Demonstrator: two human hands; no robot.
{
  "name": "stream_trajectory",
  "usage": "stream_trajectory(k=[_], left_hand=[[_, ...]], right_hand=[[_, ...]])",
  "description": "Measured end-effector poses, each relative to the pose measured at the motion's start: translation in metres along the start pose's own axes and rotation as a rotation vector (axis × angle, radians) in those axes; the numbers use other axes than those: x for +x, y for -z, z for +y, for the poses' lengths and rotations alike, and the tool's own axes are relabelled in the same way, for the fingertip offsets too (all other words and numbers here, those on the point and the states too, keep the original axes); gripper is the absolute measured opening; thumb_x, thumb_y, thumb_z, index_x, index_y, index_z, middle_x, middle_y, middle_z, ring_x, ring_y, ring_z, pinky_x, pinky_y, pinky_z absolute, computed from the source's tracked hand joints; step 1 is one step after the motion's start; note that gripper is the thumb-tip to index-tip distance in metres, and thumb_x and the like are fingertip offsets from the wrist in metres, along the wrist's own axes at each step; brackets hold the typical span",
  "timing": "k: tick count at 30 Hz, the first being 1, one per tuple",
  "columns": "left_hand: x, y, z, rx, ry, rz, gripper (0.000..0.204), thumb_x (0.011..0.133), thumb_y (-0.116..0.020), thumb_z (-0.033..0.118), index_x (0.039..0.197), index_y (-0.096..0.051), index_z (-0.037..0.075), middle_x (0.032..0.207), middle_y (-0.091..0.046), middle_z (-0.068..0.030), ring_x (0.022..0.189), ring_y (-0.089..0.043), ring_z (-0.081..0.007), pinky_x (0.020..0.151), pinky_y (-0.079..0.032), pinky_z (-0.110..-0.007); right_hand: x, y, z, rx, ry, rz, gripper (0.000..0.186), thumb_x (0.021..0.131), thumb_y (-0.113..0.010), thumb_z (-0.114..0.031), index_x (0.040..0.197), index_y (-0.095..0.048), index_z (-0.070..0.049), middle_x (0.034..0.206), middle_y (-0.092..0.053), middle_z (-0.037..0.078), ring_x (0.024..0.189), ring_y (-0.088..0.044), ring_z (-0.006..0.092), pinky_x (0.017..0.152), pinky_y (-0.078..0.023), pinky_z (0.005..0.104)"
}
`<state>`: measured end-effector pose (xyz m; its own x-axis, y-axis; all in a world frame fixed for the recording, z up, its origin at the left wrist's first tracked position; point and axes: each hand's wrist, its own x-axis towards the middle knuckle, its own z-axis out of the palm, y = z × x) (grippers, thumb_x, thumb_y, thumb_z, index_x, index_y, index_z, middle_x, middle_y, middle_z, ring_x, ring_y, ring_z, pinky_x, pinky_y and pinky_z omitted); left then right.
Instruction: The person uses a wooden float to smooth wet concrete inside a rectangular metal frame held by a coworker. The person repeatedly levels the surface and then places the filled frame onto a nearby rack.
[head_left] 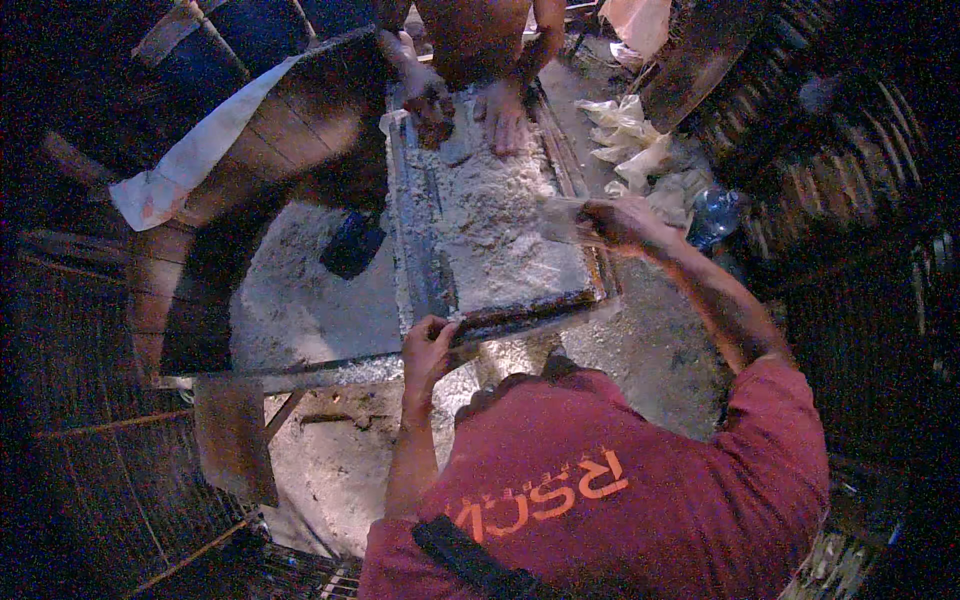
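Note:
A rectangular tray (515, 260) holds pale, crumbly meal spread unevenly inside its dark rims. My left hand (428, 350) grips the tray's near left corner, its fingers closed on the rim. My right hand (625, 225) is closed on a flat, thin, pale scraper (565, 218), which lies over the meal at the tray's right side; its edges are blurred. At the far end, another person's right hand (430, 105) is by a grey flat piece (455, 142) on the meal, and their left hand (500, 120) lies on the meal.
A large wooden bin (170, 300) at the left holds pale meal and a dark blue container (350, 245). A white sheet (185, 160) drapes its rim. Crumpled bags (630, 135) and a blue water jug (712, 215) stand at the right. The other person (470, 40) stands beyond the tray.

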<state>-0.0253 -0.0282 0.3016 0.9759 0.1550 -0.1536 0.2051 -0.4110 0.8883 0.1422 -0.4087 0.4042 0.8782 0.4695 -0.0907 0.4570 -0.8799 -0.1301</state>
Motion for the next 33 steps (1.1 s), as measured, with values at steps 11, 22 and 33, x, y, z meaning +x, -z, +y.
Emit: stream_trajectory(k=[11,22,33], left_hand=[[-0.002,-0.011,-0.002,-0.214,0.091,0.011,0.013,0.09,-0.072,0.013,0.091,-0.067,0.002,0.076,-0.065,-0.001,0.069,-0.057,-0.0072,0.061,-0.047,-0.026],[-0.01,-0.009,-0.01,-0.173,0.196,0.076,0.016,0.087,-0.074,0.014,0.091,-0.067,0.0,0.077,-0.067,-0.0054,0.07,-0.062,-0.0114,0.065,-0.05,-0.028],[-0.01,-0.011,-0.015,-0.053,0.172,0.191,0.027,0.083,-0.078,0.017,0.093,-0.058,0.001,0.08,-0.066,-0.0083,0.075,-0.064,-0.0165,0.071,-0.051,-0.031]], right_hand=[[0.066,0.002,0.064,0.009,0.177,0.206,0.035,0.086,-0.064,-0.04,0.109,-0.065,-0.014,0.095,-0.071,0.017,0.09,-0.067,0.0403,0.076,-0.053,0.0495],[0.115,0.046,0.047,-0.042,0.164,0.044,0.027,0.085,-0.06,-0.033,0.097,-0.07,-0.011,0.085,-0.071,0.017,0.079,-0.069,0.0382,0.067,-0.054,0.0501],[0.16,0.054,0.064,-0.022,0.128,0.23,0.025,0.08,-0.063,-0.026,0.09,-0.07,-0.005,0.093,-0.072,0.019,0.088,-0.07,0.0372,0.076,-0.055,0.049]])
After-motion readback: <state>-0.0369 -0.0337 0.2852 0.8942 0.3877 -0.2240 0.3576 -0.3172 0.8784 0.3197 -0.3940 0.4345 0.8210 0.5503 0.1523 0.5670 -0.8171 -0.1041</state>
